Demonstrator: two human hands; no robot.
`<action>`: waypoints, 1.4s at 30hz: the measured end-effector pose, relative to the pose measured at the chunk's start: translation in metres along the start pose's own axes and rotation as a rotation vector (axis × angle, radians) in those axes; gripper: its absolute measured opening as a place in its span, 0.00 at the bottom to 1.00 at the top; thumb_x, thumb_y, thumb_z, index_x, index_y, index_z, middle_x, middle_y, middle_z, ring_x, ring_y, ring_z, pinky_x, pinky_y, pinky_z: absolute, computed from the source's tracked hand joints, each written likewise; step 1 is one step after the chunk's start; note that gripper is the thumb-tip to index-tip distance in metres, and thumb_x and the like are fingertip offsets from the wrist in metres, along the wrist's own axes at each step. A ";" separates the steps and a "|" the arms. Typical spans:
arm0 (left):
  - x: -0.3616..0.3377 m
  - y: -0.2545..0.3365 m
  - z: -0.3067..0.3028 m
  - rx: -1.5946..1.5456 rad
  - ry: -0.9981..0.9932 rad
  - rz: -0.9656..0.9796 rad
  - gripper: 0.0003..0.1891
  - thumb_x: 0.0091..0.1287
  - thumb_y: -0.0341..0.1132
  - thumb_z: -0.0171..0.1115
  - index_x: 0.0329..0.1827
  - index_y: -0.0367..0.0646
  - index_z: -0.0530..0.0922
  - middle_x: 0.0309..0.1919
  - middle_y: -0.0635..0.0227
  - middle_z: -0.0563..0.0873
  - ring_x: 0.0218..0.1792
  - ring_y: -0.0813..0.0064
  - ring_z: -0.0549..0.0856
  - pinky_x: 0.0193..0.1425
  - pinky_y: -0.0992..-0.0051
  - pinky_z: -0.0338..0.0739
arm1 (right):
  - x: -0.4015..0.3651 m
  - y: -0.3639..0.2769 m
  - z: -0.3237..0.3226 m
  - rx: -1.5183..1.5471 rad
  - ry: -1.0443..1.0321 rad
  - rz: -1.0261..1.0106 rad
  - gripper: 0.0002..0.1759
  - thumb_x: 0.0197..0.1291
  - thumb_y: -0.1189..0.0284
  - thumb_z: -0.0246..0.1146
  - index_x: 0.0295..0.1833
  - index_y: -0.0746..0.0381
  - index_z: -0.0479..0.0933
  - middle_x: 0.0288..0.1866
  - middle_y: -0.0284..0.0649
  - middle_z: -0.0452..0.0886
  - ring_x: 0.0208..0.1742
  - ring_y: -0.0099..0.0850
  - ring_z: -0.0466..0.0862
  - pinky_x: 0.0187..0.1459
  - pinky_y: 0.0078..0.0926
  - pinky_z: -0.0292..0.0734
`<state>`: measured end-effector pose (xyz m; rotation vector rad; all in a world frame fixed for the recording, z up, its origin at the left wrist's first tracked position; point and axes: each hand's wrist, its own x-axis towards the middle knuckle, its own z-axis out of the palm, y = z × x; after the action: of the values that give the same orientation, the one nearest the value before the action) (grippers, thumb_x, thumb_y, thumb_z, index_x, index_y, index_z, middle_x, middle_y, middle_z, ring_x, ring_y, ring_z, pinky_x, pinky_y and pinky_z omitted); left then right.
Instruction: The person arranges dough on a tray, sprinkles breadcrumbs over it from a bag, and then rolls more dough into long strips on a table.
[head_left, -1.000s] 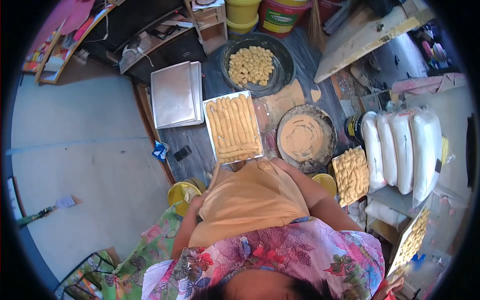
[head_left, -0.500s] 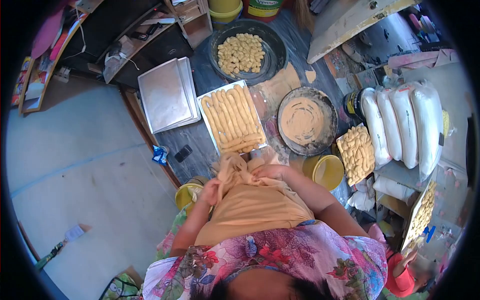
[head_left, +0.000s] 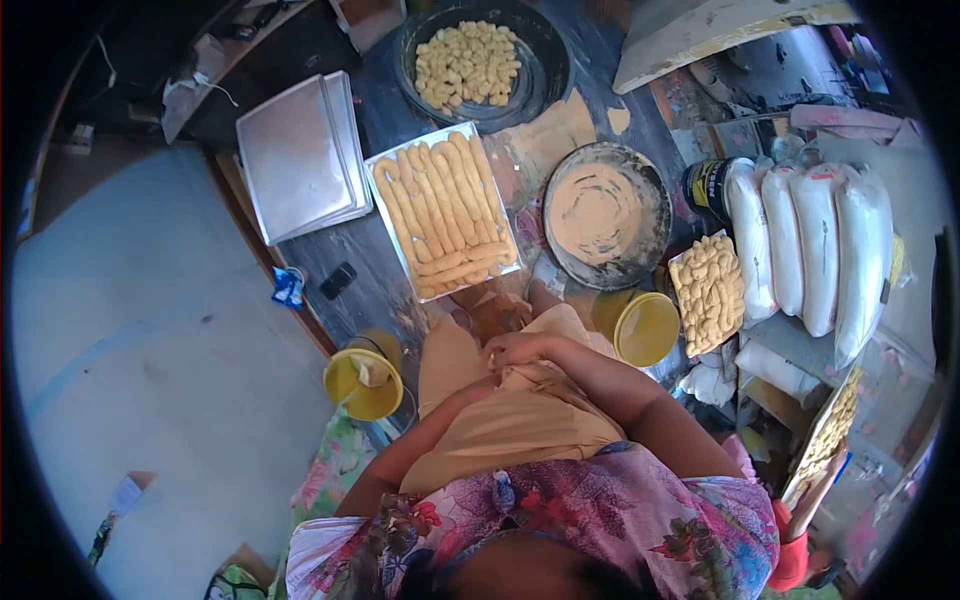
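My right hand [head_left: 517, 349] is closed over my lap, fingers curled at a bunched fold of the tan cloth [head_left: 540, 425] that covers my legs. Against it lies my left hand [head_left: 484, 386], its fingers mostly hidden by the right hand and the folds. Just beyond my feet is a white-lined tray [head_left: 507, 218] of long dough ropes [head_left: 440, 200]; several lie lengthwise, and a few cross them at the near end. To its right sits a round dark pan [head_left: 656, 215] with a layer of light brown powder. Farther off, a dark basin [head_left: 553, 85] holds small dough pieces.
Yellow buckets stand left [head_left: 363, 385] and right [head_left: 648, 330] of my legs. Flat metal trays [head_left: 290, 160] are stacked at left. Rightward are shaped dough pieces [head_left: 707, 295] and filled white bags [head_left: 800, 245]. A co-worker's red sleeve [head_left: 790, 555] shows at lower right, the hand at another tray.
My hands have come together over my lap from apart. The tan cloth, earlier gathered up in both hands, now lies lower and spread over my legs. The co-worker's arm has reached up to the tray.
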<state>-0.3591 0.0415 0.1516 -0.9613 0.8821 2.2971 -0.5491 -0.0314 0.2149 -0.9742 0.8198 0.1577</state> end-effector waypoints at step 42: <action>0.346 -0.126 -0.224 0.672 0.212 -0.007 0.24 0.64 0.53 0.55 0.52 0.46 0.84 0.49 0.54 0.86 0.47 0.55 0.86 0.53 0.61 0.78 | 0.164 0.211 -0.244 -0.655 0.951 0.068 0.24 0.57 0.68 0.53 0.60 0.61 0.74 0.56 0.53 0.79 0.58 0.50 0.78 0.59 0.43 0.73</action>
<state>-0.3986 0.0304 -0.2777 -0.8898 1.5931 1.7021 -0.6665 -0.1388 -0.1105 -1.6767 1.7363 0.0036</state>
